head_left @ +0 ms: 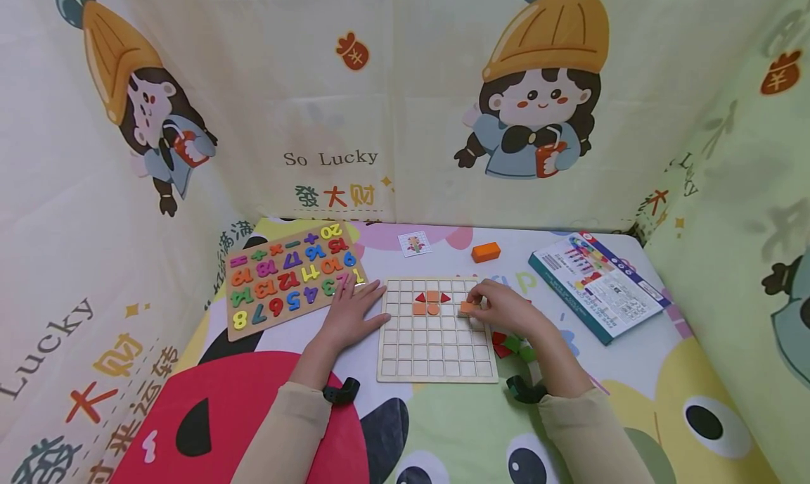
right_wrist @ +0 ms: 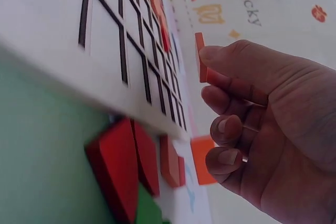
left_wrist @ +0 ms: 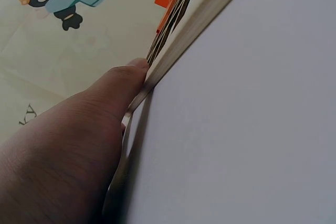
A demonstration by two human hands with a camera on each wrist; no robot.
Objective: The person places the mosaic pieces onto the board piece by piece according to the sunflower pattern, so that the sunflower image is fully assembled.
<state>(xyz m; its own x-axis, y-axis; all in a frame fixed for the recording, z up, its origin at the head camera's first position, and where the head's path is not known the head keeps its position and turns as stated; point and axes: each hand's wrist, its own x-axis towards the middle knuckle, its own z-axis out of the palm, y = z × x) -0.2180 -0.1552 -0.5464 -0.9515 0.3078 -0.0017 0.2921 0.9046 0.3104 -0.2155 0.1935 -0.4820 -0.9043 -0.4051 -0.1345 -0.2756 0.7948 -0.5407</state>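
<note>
A wooden grid board [head_left: 436, 361] lies flat on the patterned cloth. In its upper cells sit orange square tiles [head_left: 432, 296], an orange round tile [head_left: 433, 309] and red triangle tiles [head_left: 446, 298]. My right hand [head_left: 506, 307] pinches an orange square tile [right_wrist: 200, 59] between thumb and forefinger, over the board's right side; the other fingers curl loosely. With fingers spread, my left hand [head_left: 346, 315] rests at the board's left edge, its thumb [left_wrist: 118, 85] against that edge in the left wrist view. Its fingertips reach the number puzzle's side.
The number puzzle board [head_left: 294, 280] stands at left, filled with coloured numerals. Behind the grid lie a small pattern card [head_left: 414, 244] and an orange block [head_left: 486, 252]. A flat box [head_left: 598, 287] is at right. Red pieces [right_wrist: 116, 169] and green pieces [head_left: 522, 349] lie beside the grid.
</note>
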